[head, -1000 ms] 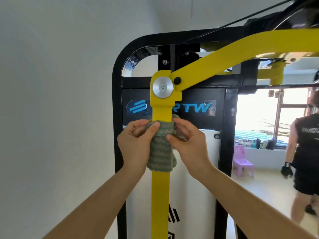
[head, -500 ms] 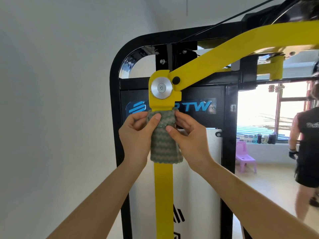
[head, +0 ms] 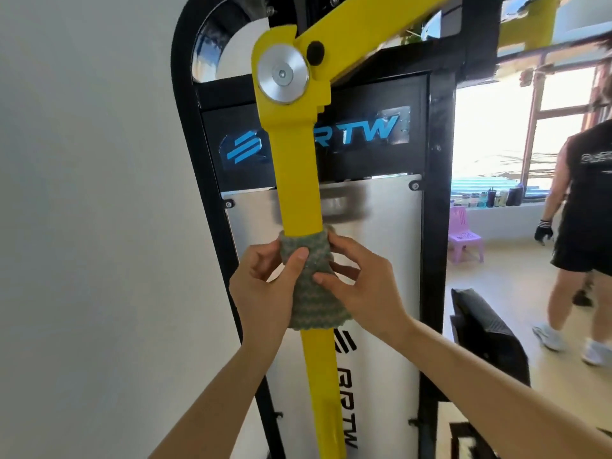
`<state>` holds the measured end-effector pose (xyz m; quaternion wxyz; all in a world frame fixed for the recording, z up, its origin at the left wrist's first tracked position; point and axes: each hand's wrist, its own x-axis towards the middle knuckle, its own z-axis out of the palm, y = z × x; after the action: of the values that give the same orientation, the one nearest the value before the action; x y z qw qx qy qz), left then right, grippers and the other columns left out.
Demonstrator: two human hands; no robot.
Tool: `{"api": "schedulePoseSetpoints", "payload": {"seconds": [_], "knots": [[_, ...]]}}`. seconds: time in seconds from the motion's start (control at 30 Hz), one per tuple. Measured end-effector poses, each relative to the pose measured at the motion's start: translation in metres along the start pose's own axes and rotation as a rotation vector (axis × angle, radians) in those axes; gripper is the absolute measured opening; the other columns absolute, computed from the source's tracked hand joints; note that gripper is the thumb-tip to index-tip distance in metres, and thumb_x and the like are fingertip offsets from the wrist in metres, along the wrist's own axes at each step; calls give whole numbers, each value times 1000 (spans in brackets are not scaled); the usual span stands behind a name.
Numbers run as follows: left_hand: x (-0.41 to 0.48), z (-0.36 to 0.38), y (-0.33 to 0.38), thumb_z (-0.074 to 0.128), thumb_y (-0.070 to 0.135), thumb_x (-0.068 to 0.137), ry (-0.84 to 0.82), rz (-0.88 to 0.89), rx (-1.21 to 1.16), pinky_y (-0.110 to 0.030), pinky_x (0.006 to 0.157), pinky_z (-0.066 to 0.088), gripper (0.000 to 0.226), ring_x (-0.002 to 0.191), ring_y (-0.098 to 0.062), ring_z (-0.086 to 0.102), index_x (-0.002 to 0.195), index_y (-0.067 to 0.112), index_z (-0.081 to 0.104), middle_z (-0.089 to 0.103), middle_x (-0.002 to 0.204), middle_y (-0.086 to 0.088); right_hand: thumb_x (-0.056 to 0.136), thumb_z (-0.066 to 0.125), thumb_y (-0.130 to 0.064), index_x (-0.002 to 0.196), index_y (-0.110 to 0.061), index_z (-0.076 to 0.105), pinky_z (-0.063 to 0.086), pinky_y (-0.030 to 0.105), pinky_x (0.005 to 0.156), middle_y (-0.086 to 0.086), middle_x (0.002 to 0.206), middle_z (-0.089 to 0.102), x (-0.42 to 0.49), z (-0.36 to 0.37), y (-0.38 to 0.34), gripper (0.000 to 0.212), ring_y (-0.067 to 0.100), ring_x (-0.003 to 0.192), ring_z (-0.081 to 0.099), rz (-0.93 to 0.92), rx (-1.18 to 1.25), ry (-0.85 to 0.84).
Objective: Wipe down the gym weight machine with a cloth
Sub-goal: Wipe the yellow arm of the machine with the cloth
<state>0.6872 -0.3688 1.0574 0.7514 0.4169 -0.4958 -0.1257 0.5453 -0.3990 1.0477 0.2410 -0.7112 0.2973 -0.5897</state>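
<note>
A green zigzag-patterned cloth point(head: 311, 293) is wrapped around the upright yellow arm point(head: 298, 167) of the weight machine, well below its silver pivot disc point(head: 282, 74). My left hand point(head: 265, 289) grips the cloth from the left, thumb pressed across its front. My right hand point(head: 361, 286) pinches it from the right with thumb and fingers. The black frame point(head: 188, 134) and a white shroud panel point(head: 381, 260) with lettering stand behind the arm.
A white wall point(head: 82, 226) runs close on the left. A black padded seat point(head: 486, 332) sits at lower right. Further right a person in black point(head: 583, 226) stands near a purple plastic chair point(head: 463, 236) and bottles on a windowsill.
Both hands have slid the cloth down the yellow arm, away from the pivot disc. My view has moved closer and lower.
</note>
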Motion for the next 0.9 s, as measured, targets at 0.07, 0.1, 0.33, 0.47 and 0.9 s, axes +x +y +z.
{"api": "schedulePoseSetpoints", "payload": {"seconds": [0.07, 0.1, 0.33, 0.47, 0.9], "knots": [[-16, -5, -14, 80, 30, 78, -1, -33, 3, -34, 83, 62, 19, 91, -14, 74, 94, 27, 69, 75, 92, 10, 86, 78, -15, 138, -17, 58, 52, 13, 91, -25, 122, 62, -18, 2, 14, 57, -6, 112, 61, 41, -8, -10], [-25, -7, -22, 81, 25, 80, -2, -51, 12, -35, 83, 62, 18, 91, -14, 74, 94, 26, 70, 75, 92, 10, 86, 78, -14, 138, -18, 59, 52, 14, 91, -26, 121, 63, -28, 3, 22, 56, -6, 112, 62, 64, -14, -15], [-84, -21, -74, 83, 19, 81, 3, -234, 118, -38, 85, 62, 22, 92, -13, 74, 93, 29, 68, 75, 93, 11, 87, 75, -9, 137, -24, 58, 51, 13, 93, -24, 120, 63, -95, 19, 74, 55, -14, 108, 60, 248, -14, -36], [-116, -25, -96, 83, 18, 82, 24, -311, 186, -35, 83, 62, 22, 90, -12, 75, 97, 22, 67, 76, 96, 7, 90, 72, -6, 138, -23, 56, 51, 12, 90, -14, 121, 66, -129, 29, 100, 53, -10, 107, 63, 340, 23, -54], [-165, -29, -118, 84, 22, 81, 116, -512, 426, -25, 78, 62, 25, 85, -9, 73, 100, 19, 67, 75, 93, 7, 90, 69, 1, 113, -21, 68, 52, 8, 72, -13, 100, 71, -164, 32, 131, 32, -7, 89, 68, 539, 167, -122]]}}
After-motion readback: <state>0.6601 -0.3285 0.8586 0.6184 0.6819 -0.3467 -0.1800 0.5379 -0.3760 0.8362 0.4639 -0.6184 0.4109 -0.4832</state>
